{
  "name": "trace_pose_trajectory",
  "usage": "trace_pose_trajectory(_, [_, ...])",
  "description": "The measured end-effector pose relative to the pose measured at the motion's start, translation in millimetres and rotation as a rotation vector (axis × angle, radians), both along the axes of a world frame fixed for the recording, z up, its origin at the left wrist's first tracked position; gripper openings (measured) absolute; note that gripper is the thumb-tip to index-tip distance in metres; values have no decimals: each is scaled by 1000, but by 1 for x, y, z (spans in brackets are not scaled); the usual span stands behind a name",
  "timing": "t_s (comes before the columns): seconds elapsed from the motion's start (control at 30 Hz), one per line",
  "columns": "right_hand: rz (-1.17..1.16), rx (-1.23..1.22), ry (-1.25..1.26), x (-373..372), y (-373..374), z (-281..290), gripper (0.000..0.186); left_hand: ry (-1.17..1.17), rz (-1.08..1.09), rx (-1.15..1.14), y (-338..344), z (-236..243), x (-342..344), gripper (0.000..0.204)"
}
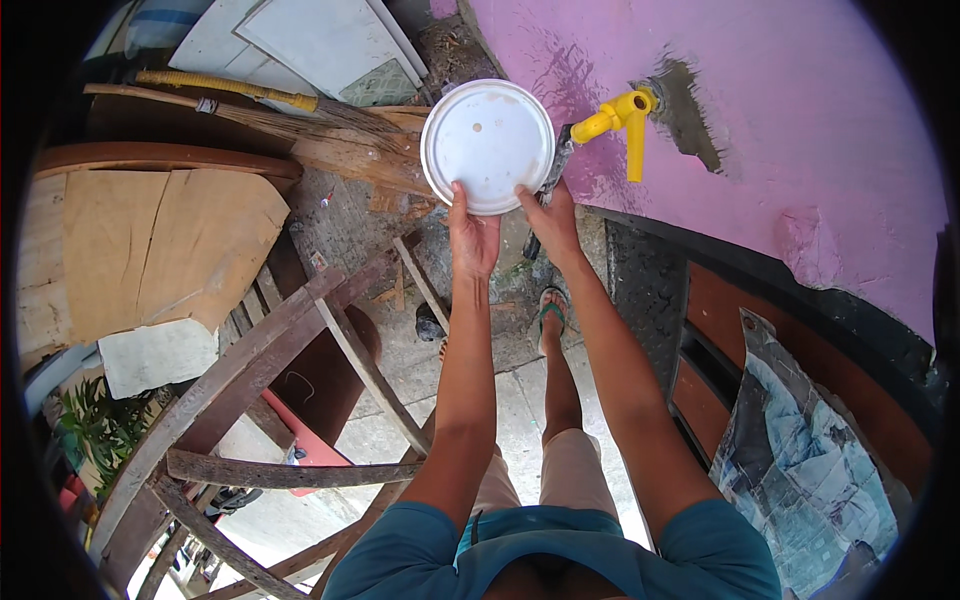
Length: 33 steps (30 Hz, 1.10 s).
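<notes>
My left hand (pixel 470 240) is under the lower edge of a round white plastic lid (pixel 487 147), gripping it with the thumb on the rim. My right hand (pixel 549 222) is closed on the lid's lower right edge, its thumb pointing onto the lid. A dark, elongated object (pixel 532 240) runs behind that hand and up along the lid's right side; what it is, and whether my fingers hold it too, I cannot tell. Just right of the lid, a yellow tap (pixel 622 115) with a downward handle sticks out of a pink wall (pixel 760 130).
Wooden frame pieces (pixel 250 470), cardboard (pixel 165 235), white boards (pixel 300 45) and brooms (pixel 240 105) crowd the left side, with a plant (pixel 85 430) below. A crumpled printed sheet (pixel 790 450) hangs at lower right. My feet stand on concrete (pixel 390 400).
</notes>
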State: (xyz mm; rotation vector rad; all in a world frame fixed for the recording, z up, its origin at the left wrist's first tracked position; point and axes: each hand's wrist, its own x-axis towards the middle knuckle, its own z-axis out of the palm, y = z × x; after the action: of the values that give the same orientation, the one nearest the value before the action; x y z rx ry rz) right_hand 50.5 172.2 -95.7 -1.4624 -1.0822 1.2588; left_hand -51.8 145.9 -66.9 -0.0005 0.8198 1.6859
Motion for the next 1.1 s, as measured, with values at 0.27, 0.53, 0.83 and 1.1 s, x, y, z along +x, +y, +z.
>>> trace_pose_trajectory(0.27, [-7, -40, 19, 17, 13, -13, 22, -49, -22, 36, -4, 6, 0, 52])
trace_pose_trajectory(0.53, [-56, 16, -179, 33, 9, 3, 30, 41, 6, 5, -5, 16, -15, 53])
trace_pose_trajectory(0.83, [211, -459, 118, 43, -2, 54, 41, -92, -32, 56, -2, 7, -39, 54])
trace_pose_trajectory(1.1, [231, -177, -41, 28, 13, 36, 55, -109, -12, -15, -9, 0, -22, 52])
